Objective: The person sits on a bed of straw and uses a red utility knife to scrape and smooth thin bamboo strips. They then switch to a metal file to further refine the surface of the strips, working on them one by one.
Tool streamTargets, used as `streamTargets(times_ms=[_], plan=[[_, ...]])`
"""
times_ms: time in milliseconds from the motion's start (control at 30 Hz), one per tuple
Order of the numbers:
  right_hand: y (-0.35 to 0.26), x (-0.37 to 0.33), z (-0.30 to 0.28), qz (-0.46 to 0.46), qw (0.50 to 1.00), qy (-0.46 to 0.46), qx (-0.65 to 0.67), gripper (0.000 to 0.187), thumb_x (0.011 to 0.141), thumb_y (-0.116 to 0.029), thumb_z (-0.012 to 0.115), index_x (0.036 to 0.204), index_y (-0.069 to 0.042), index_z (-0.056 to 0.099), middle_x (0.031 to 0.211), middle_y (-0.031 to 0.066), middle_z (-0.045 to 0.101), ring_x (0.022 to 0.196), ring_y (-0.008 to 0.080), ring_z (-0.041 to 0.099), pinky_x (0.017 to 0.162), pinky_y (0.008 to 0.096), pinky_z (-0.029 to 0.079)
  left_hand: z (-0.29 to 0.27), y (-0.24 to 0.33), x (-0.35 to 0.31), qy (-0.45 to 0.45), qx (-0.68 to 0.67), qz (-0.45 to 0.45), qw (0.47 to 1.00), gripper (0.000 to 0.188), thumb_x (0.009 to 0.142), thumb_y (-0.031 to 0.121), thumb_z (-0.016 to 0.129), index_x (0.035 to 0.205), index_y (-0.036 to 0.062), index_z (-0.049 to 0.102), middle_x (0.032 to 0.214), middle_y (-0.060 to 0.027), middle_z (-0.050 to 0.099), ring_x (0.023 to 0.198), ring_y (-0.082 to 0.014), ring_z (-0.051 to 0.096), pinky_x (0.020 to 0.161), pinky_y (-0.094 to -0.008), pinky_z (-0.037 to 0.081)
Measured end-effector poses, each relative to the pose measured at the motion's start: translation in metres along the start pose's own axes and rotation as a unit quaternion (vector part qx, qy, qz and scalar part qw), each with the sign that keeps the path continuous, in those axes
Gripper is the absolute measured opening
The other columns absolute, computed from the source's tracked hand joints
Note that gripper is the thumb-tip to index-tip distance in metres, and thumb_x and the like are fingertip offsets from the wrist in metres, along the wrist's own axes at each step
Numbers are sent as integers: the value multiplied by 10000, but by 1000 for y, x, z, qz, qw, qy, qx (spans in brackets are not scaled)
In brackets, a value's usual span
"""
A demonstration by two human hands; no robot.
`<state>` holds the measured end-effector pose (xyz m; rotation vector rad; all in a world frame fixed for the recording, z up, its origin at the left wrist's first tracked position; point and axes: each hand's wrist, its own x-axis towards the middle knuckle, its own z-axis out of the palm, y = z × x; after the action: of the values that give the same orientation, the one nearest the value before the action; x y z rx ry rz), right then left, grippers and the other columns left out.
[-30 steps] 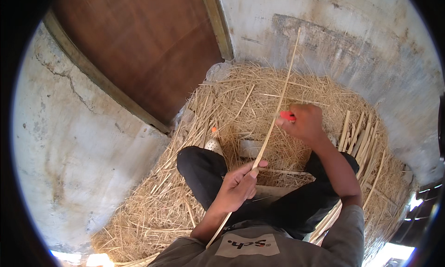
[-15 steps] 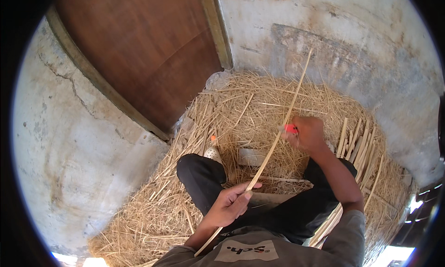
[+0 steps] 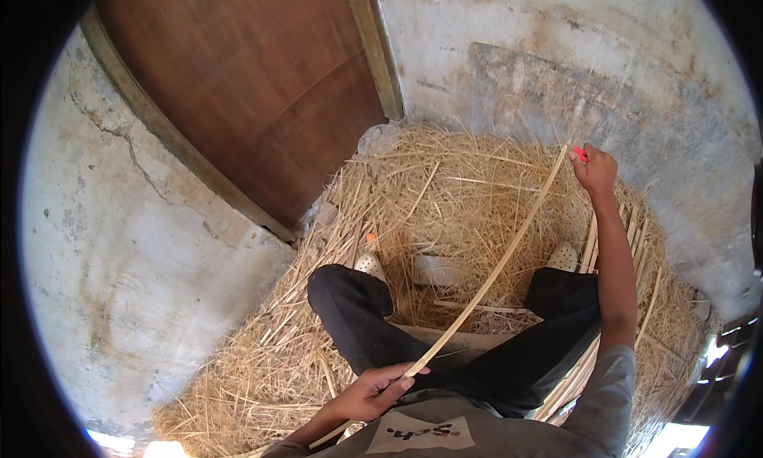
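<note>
A long pale bamboo strip [image 3: 499, 277] slants from my lap up to the far right. My left hand [image 3: 373, 394] grips its lower part close to my body, thumb on top and fingers beneath. The near end runs back under my left forearm. Far out at the right, my right hand [image 3: 599, 174] is closed round a small red tool [image 3: 581, 154], held against the far end of the strip. Its working edge is too small to make out. Thin shavings stick up near that end.
Straw-like shavings [image 3: 469, 160] cover the floor around my legs. Split bamboo lengths [image 3: 633, 231] lie at the right. A pale block [image 3: 435, 270] sits between my feet, near an orange object [image 3: 371, 238]. Stained walls [image 3: 509, 29] and a brown door [image 3: 238, 84] stand close ahead.
My right hand has slid outward along the strip with the red tool, up to its far end. My left hand has drawn back toward my body, and the strip has swung lower and rightward.
</note>
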<state>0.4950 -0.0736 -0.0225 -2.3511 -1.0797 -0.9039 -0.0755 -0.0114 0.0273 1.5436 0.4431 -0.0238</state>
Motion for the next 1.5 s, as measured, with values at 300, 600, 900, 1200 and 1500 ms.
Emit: streamTargets(times_ms=[300,600,900,1200,1500], plan=[[19,-24,38,-75,995,-50,-32,685,872,-700,419,763,-61,640,622,143,614,596,361,619,537,462,470,-4,-10,0,28,-8,14,999,315,1006,143,486,1290,25,554,855,-7,619,708,-44,481,670,-203,407],[118,-114,72,274,949,-145,-58,776,928,-678,315,777,-4,670,784,221,665,761,359,657,704,517,471,-10,-27,-44,132,-11,-99,986,288,997,136,503,1251,27,585,687,79,450,583,0,367,534,-182,302],[-24,-61,-18,146,946,-279,79,730,877,-707,395,804,-31,660,711,210,631,737,392,628,702,469,482,-20,-38,52,229,141,103,958,273,993,133,499,1232,21,569,643,88,428,539,5,384,485,-188,317],[46,-93,6,191,946,-240,100,726,879,-689,461,592,-25,530,554,122,489,547,254,503,560,411,394,-151,-71,50,413,284,44,864,285,980,238,542,1164,31,610,582,-38,513,526,-98,505,521,-286,421],[119,-195,-23,475,851,-75,210,682,957,-605,384,626,-9,370,562,80,328,550,208,337,537,396,290,-341,-269,49,472,536,-261,649,687,863,495,598,1329,4,480,1205,-241,605,1047,-381,619,918,-465,476]])
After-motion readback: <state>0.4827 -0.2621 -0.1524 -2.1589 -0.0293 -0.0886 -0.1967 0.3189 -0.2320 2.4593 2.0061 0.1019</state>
